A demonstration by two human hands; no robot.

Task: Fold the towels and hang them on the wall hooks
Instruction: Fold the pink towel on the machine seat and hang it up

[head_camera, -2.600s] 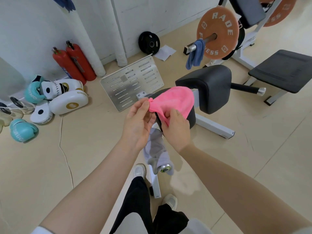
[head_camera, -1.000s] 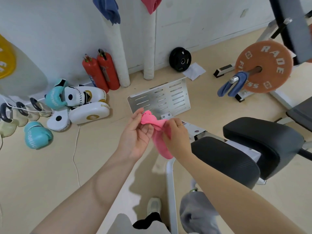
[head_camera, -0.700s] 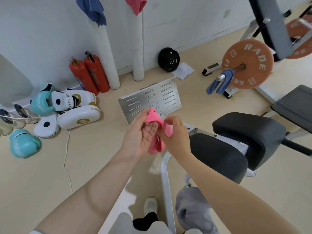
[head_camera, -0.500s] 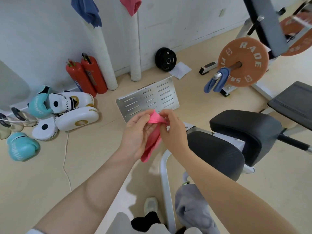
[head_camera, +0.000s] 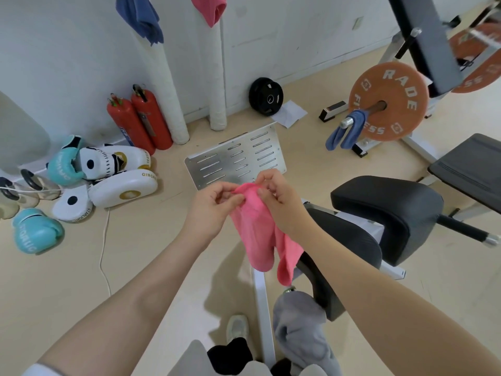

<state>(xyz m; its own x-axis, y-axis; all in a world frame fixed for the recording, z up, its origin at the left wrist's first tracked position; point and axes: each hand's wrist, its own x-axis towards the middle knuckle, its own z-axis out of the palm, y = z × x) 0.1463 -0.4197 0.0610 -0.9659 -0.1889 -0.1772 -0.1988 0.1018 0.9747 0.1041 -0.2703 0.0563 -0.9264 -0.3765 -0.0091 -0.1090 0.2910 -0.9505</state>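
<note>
We see a pink towel (head_camera: 256, 234) held up in the air between both hands, above the floor and just in front of the black padded seat (head_camera: 390, 213) of a gym machine. The cloth is a soft, matte, uniformly bright pink with a fine terry texture. It is gathered at its top edge and falls in two rounded lobes, the right one reaching lower than the left. Its long axis runs roughly vertical, tilted slightly so that the lower end points down and toward our right.

The left hand (head_camera: 210, 210) pinches the top edge between thumb and curled fingertips; the right hand (head_camera: 279, 204) pinches the same edge just beside it, fingers curled narrowly over the fabric. The two pinch points lie close together at the highest part of the towel.

On the white wall we note a blue towel (head_camera: 141, 17) and a second pink towel (head_camera: 208, 8) hanging at the top of the view; the hooks themselves cannot be made out. Another blue towel (head_camera: 345, 134) is draped over the bar end by an orange weight plate (head_camera: 389, 101). A grey towel (head_camera: 303, 332) hangs on the machine frame below our right forearm. Two red fire extinguishers (head_camera: 141, 120) stand against the wall.
</note>
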